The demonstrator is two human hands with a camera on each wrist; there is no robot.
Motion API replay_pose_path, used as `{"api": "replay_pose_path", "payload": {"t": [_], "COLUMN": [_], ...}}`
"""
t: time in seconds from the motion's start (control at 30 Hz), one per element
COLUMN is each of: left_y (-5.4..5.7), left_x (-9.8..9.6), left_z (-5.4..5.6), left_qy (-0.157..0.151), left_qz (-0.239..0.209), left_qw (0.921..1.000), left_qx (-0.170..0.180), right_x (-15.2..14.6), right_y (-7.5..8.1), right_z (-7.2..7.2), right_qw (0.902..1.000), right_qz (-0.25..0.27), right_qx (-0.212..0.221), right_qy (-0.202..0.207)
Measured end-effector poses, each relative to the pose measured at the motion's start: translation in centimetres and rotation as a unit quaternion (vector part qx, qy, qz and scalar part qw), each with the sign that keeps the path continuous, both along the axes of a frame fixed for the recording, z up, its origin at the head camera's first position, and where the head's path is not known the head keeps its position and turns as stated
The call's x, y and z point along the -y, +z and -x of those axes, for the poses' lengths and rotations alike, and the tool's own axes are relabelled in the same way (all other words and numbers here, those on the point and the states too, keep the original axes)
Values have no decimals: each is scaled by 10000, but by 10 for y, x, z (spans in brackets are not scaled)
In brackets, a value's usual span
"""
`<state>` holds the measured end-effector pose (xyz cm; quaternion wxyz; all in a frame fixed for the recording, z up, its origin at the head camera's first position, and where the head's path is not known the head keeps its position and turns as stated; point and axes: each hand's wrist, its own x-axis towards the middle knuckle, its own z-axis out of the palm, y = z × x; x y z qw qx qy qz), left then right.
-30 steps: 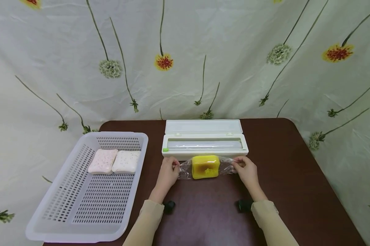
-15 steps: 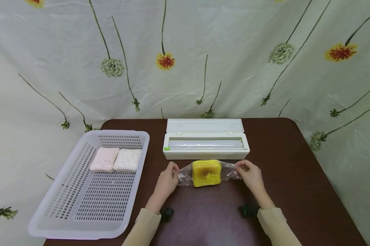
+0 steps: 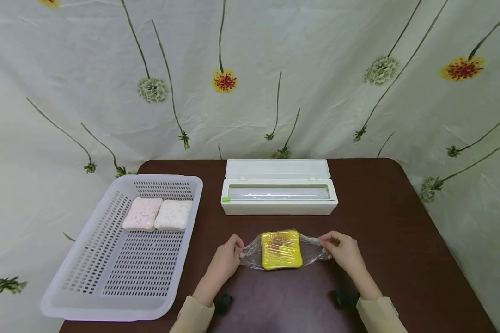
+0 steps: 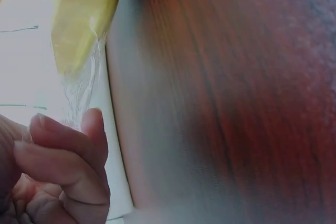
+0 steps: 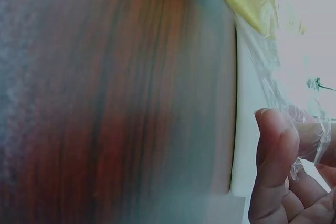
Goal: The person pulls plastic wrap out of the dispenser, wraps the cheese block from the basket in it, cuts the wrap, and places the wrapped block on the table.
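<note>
A yellow, rounded square block sits inside clear plastic wrap, which stretches out to both sides of it. My left hand pinches the wrap's left end, and my right hand pinches the right end. Wrinkled film crosses the block's upward face. In the left wrist view, gathered film runs from the block down to the left fingertips. Twisted film likewise reaches the right thumb and fingers in the right wrist view, with loose ends sticking out past them.
Behind the hands stands a white plastic-wrap dispenser, lid raised, its roll showing. At left, a white perforated basket holds a pink speckled block and a white speckled block. All rest on a dark brown table.
Both hands have drawn the wrapped block towards me, away from the dispenser, and spread slightly apart. The block has tilted; streaked, wrinkled film now shows where a smooth face with a brown patch was.
</note>
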<state>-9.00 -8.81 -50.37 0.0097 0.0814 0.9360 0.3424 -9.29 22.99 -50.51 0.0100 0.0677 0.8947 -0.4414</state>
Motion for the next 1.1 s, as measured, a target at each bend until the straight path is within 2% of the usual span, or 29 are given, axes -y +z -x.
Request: {"api": "replay_pose_path", "payload": {"t": [0.27,0.47,0.7,0.87,0.97,1.1], "left_y": [-4,-7,-6,-6,-6,-4], "left_x": [1,0,0,0,0,0], "left_z": [0,-1,-1,0,0,2], "left_qy": [59,137,50,99,214,344], "left_qz": [160,248,312,318,281,129], "left_qw": [9998,9995,9995,9994,9993,9992], "left_qx": [53,130,-58,-126,-109,158], "right_x": [-1,0,1,2,2,3], "right_y": [-3,-5,-7,-7,-6,-3], "right_z": [-9,-13,-15,-17,-18,-20], "right_qw": [9990,9988,9976,9962,9968,9990], "right_qz": [-328,-360,-549,-583,-526,-257], "right_qx": [-29,-24,-275,-501,-427,-98], "right_qy": [299,336,331,414,431,365]}}
